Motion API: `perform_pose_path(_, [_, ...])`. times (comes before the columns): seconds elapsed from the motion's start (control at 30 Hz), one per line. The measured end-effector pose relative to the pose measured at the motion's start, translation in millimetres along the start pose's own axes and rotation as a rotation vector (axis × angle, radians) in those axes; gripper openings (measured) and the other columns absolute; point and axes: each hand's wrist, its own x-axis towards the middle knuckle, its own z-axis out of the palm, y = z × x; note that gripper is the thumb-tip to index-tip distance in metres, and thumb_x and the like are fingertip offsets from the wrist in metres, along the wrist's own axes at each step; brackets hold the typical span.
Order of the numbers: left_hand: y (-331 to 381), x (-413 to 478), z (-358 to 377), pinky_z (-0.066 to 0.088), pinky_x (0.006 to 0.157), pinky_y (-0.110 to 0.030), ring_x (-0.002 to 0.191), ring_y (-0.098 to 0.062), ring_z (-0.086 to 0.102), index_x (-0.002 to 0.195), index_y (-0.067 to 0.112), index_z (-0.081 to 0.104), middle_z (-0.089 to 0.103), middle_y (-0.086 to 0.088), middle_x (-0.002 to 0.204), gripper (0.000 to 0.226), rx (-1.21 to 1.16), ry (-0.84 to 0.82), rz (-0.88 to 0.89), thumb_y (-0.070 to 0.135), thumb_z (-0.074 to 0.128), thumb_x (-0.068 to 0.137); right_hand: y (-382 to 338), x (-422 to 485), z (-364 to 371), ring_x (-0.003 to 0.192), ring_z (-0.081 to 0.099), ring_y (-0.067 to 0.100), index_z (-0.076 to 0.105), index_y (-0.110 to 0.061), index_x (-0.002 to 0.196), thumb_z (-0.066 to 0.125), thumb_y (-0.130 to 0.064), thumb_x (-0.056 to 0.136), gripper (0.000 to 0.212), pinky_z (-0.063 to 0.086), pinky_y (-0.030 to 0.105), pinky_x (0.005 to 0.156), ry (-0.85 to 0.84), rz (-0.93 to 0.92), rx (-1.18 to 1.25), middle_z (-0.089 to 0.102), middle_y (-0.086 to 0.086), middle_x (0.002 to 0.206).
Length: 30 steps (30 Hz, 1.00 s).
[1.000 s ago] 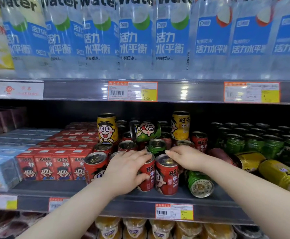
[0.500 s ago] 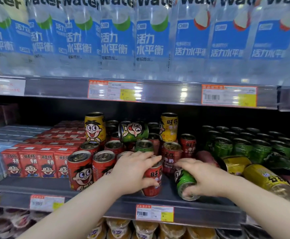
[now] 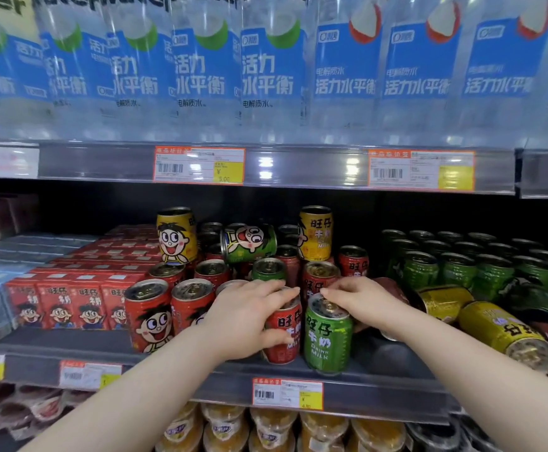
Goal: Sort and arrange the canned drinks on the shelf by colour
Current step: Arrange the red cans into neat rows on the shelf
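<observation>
A shop shelf [image 3: 63,342] is crowded with mixed canned drinks. The left hand [image 3: 246,318] wraps round an upright red can [image 3: 285,337] at the front edge, covering much of its label. Just beside it on the right stands a green can [image 3: 328,340]. The right hand [image 3: 360,300] grips its top from above, fingers curled over the rim, thumb hidden. Behind that wrist a dark can [image 3: 393,288] lies mostly concealed. Further right a yellow can [image 3: 504,334] lies on its side. The water bottles [image 3: 266,76] above are blurred, with their tops cut off.
</observation>
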Motion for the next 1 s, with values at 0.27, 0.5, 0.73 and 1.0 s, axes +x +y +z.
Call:
perform_pose_path(0.27, [8,8,-7,0.005,0.117,-0.046,0.144,-0.018,0.01,0.146,0.035,0.016,0.013,0.005,0.157,0.087,-0.105,-0.029,-0.002,0.072,0.048,0.075,7,-3,-19,0.099,0.059,0.018,0.066,-0.017,0.109,0.046,-0.042,0.094,0.036,0.048,0.024,0.075,0.211,-0.073,-0.299,0.066,0.001,0.108])
perform_pose_path(0.5, [31,28,-2,0.009,0.115,-0.048,0.142,-0.02,0.015,0.145,0.042,0.01,0.013,0.006,0.157,0.077,-0.083,-0.073,0.19,0.063,0.048,0.082,51,-16,-44,0.134,0.033,0.03,0.021,-0.03,0.147,0.068,-0.053,0.074,0.09,0.036,0.034,0.106,0.08,0.119,-0.873,0.021,0.004,0.153])
perform_pose_path(0.73, [30,28,3,0.013,0.114,-0.045,0.14,-0.019,0.02,0.145,0.042,0.011,0.017,0.006,0.156,0.076,-0.051,-0.032,0.196,0.063,0.047,0.083,58,-20,-27,0.125,0.035,0.029,0.033,-0.04,0.14,0.066,-0.031,0.079,0.07,0.035,0.032,0.104,0.11,-0.089,-0.842,0.02,-0.008,0.153])
perform_pose_path(1.0, [30,28,2,0.013,0.114,-0.043,0.14,-0.018,0.019,0.145,0.042,0.011,0.017,0.008,0.156,0.076,-0.05,-0.04,0.181,0.064,0.047,0.082,63,-18,-36,0.13,0.041,0.012,0.038,-0.035,0.138,0.068,-0.039,0.081,0.064,0.034,0.029,0.109,-0.001,-0.081,-0.386,0.039,-0.006,0.146])
